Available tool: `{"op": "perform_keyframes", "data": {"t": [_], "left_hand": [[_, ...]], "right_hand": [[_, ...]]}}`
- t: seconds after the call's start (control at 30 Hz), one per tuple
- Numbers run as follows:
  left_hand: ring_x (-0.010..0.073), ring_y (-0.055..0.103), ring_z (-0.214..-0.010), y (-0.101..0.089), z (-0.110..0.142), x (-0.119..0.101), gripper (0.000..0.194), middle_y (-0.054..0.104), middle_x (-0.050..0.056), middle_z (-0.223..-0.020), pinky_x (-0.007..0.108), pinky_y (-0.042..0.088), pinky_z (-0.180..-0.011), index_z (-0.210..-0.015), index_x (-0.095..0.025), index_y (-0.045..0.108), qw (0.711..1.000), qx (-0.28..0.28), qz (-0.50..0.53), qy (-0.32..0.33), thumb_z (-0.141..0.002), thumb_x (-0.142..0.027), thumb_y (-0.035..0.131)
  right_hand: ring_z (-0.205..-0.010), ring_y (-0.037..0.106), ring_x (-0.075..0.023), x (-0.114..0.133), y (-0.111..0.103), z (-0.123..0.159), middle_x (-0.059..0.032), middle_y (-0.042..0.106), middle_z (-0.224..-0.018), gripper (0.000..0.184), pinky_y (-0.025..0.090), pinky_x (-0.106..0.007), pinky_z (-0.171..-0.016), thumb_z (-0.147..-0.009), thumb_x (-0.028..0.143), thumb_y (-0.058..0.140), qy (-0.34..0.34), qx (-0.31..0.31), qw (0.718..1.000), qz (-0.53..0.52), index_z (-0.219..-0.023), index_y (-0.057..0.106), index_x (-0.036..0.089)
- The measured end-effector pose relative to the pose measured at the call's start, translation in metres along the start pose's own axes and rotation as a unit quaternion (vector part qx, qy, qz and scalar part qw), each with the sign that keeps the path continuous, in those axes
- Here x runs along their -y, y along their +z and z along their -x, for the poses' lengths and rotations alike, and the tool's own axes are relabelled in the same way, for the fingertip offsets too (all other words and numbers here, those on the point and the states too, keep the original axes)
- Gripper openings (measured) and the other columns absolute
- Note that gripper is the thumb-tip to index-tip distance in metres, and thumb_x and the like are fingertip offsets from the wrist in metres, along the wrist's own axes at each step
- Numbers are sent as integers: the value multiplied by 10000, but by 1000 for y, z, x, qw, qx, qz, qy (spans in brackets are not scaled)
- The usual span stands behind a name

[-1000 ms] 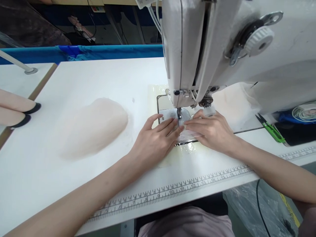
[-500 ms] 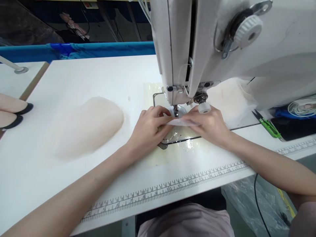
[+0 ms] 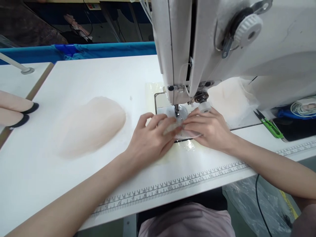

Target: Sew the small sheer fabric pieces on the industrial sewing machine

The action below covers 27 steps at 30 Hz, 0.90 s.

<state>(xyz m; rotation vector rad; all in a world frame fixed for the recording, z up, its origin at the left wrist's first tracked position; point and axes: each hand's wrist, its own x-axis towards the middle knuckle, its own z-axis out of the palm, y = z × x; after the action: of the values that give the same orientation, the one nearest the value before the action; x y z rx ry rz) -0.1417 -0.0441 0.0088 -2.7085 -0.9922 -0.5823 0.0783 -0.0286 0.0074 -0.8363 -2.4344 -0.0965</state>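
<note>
A white sewing machine (image 3: 222,42) stands over the white table (image 3: 86,75). Both of my hands meet just in front of its needle (image 3: 176,112). My left hand (image 3: 150,140) lies with fingers bent, pressing a small sheer pale fabric piece (image 3: 184,131) onto the needle plate. My right hand (image 3: 209,130) pinches the same piece from the right, and one of its fingers wears a white thimble-like cap (image 3: 204,107).
A heap of sheer peach fabric pieces (image 3: 91,125) lies left of my hands, and more pale fabric (image 3: 229,95) sits behind the machine arm. Green thread snips (image 3: 269,126) rest at the right. A ruler strip (image 3: 172,187) runs along the front edge. Two pink rolls with black ends (image 3: 17,112) lie far left.
My hands lifted and curled around the small piece half a second ago; now they press it lower, nearer the front of the needle plate. The view shifted slightly.
</note>
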Motion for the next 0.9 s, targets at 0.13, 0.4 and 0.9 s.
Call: {"op": "perform_keyframes", "data": {"t": [0.13, 0.4, 0.9], "left_hand": [[259, 580, -1185, -7, 7, -11, 306, 657, 86, -1255, 426, 393, -918, -1210, -183, 620, 997, 20, -58, 40, -927, -139, 512], [282, 578, -1221, -5, 9, -8, 333, 663, 104, -1236, 472, 439, -929, -1261, -175, 571, 998, 36, -28, 31, -944, -143, 477], [247, 597, -1191, 3, -4, 12, 285, 664, 77, -1244, 495, 365, -963, -1223, -230, 563, 998, 39, -46, -1, -986, -200, 407]], "right_hand": [[-904, 651, -168, 3, -2, 2, 19, 765, -932, 236, 424, -360, -821, -884, 108, 531, -37, 12, 998, 38, -816, 725, 224], [-908, 666, -175, 3, -2, 1, 18, 764, -923, 244, 430, -376, -841, -870, 77, 540, -17, 25, 999, 21, -821, 733, 218], [-817, 640, -174, -13, 13, -7, 7, 763, -931, 197, 410, -373, -893, -906, 128, 551, -5, 0, 994, 107, -911, 729, 213]]}}
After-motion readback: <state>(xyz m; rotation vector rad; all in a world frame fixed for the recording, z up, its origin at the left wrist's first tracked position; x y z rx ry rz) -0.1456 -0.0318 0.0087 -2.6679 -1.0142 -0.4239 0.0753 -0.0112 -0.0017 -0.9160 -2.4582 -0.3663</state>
